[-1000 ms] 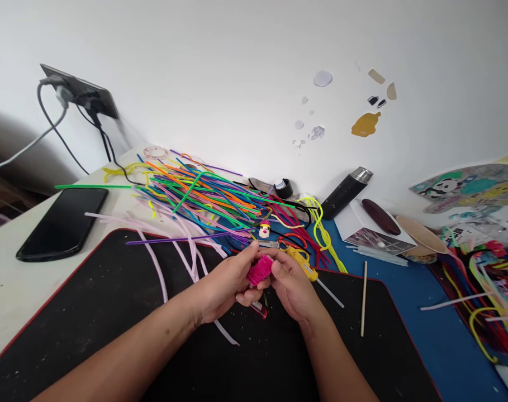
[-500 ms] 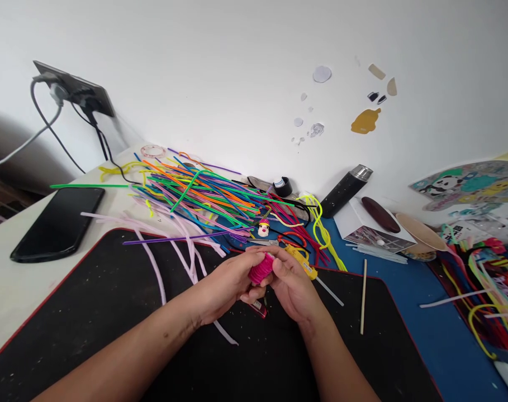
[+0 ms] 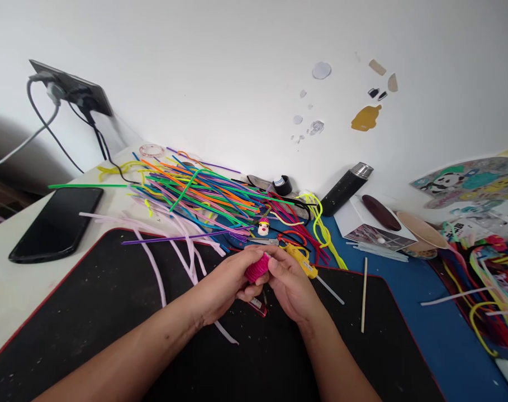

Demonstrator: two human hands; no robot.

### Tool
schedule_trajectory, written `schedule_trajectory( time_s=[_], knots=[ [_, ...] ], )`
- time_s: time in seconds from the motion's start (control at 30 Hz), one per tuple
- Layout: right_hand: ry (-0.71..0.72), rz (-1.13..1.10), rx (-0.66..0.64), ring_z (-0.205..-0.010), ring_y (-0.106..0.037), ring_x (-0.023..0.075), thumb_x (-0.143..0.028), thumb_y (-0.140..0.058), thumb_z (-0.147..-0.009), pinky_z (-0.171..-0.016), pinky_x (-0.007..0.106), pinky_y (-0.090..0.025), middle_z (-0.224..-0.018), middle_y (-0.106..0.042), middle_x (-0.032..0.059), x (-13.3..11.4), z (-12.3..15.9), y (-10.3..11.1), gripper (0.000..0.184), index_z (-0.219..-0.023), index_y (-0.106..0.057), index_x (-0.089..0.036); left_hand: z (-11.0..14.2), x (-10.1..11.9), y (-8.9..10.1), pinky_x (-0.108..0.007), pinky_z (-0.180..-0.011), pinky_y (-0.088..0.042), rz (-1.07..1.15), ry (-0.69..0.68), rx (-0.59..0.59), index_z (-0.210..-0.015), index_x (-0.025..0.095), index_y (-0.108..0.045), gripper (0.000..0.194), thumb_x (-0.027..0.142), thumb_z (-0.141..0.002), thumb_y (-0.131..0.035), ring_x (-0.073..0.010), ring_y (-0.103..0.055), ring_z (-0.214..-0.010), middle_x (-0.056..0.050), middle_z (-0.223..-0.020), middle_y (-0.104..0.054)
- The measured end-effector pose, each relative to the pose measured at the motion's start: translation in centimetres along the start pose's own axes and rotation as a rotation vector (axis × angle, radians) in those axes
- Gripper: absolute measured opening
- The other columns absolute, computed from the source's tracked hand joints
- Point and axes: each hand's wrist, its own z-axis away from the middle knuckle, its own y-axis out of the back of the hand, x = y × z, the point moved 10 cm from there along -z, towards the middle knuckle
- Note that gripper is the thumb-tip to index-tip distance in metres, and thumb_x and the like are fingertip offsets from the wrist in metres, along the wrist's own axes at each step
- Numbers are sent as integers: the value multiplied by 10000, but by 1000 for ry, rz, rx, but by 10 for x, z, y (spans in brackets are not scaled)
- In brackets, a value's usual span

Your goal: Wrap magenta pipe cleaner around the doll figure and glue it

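Note:
Between my two hands is a small bright pink coil of pipe cleaner (image 3: 257,269), ridged and rounded, held above the black mat (image 3: 220,368). My left hand (image 3: 228,276) wraps its fingers round the coil from the left, thumb on top. From the right, my right hand (image 3: 290,282) pinches the coil's edge with thumb and fingers. Part of the coil is hidden by the fingers. Under the hands a small dark red item with a white label (image 3: 257,305) lies on the mat. Just beyond my right hand is a yellow glue gun (image 3: 303,261) with a clear glue stick.
A large pile of colourful pipe cleaners (image 3: 203,190) spreads behind the hands, beside a small white-faced figure (image 3: 263,226). A phone (image 3: 56,223) lies at the left. Rightward are a wooden stick (image 3: 364,296), a black thermos (image 3: 348,188) and a white box (image 3: 371,229).
Both hands have shifted slightly left with the pink coil, which is tilted a little differently. The things on the table have stayed put.

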Motion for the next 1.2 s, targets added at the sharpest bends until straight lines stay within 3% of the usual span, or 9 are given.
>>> schedule_trajectory(
  time_s=[0.2, 0.33, 0.43, 0.6, 0.77, 0.83, 1.03, 1.2],
  knots=[
    [23, 15, 13, -890, -710, 193, -500, -878, -869, -982, 362, -565, -1221, -794, 68, -4, 1, -1, 309, -1084, -848, -279, 1, -1, 2, -270, -512, -166, -10, 1, 19, -782, 211, -496, 324, 484, -952, -532, -80, -301, -499, 55, -645, -450],
    [19, 24, 22, -944, -716, 217, -501, -877, -866, -1018, 389, -559, -1229, -792, 75, -4, 1, -1, 321, -1095, -849, -277, 1, -2, 2, -272, -512, -164, -4, -5, 7, -777, 211, -496, 315, 472, -951, -525, -83, -290, -502, 55, -638, -443],
    [24, 25, 25, -954, -717, 226, -508, -880, -859, -986, 387, -578, -1221, -795, 81, -5, 2, -2, 332, -1089, -851, -271, 1, -1, 2, -272, -511, -159, 2, -9, 6, -772, 213, -491, 318, 477, -944, -534, -85, -287, -502, 54, -636, -441],
    [5, 21, 30, -694, -652, 149, -513, -874, -868, -876, 365, -610, -1180, -792, 69, -3, 2, -3, 333, -1094, -846, -270, 1, -1, 1, -274, -516, -145, 21, -2, 2, -779, 210, -499, 312, 471, -942, -549, -82, -283, -501, 54, -637, -437],
    [-22, -31, 34, -656, -656, 145, -522, -890, -854, -779, 298, -587, -787, -732, 6, 1, 2, 0, 361, -1086, -839, -250, 1, 0, -6, -273, -511, -141, 97, 21, -64, -843, 194, -545, 311, 475, -973, -515, -80, -300, -504, 43, -671, -465],
    [-34, -57, 36, -638, -655, 137, -516, -897, -848, -727, 276, -571, -732, -695, -13, 2, 2, 1, 362, -1079, -837, -245, 1, 2, -10, -271, -508, -156, 125, 20, -100, -879, 190, -554, 323, 485, -989, -486, -84, -316, -511, 38, -691, -477],
    [-32, -77, 33, -639, -640, 127, -489, -916, -834, -704, 268, -559, -774, -702, -6, 0, 2, 1, 354, -1058, -836, -227, 1, 7, -13, -274, -509, -182, 110, -9, -140, -847, 194, -529, 357, 517, -989, -479, -91, -313, -520, 41, -686, -458],
    [-41, -83, 46, -649, -656, 126, -464, -930, -824, -707, 277, -569, -842, -725, 5, 1, 2, 4, 358, -1076, -834, -228, 0, 5, -10, -267, -510, -182, 119, -1, -102, -851, 184, -554, 319, 480, -965, -516, -94, -327, -534, 32, -703, -469]
  ],
)
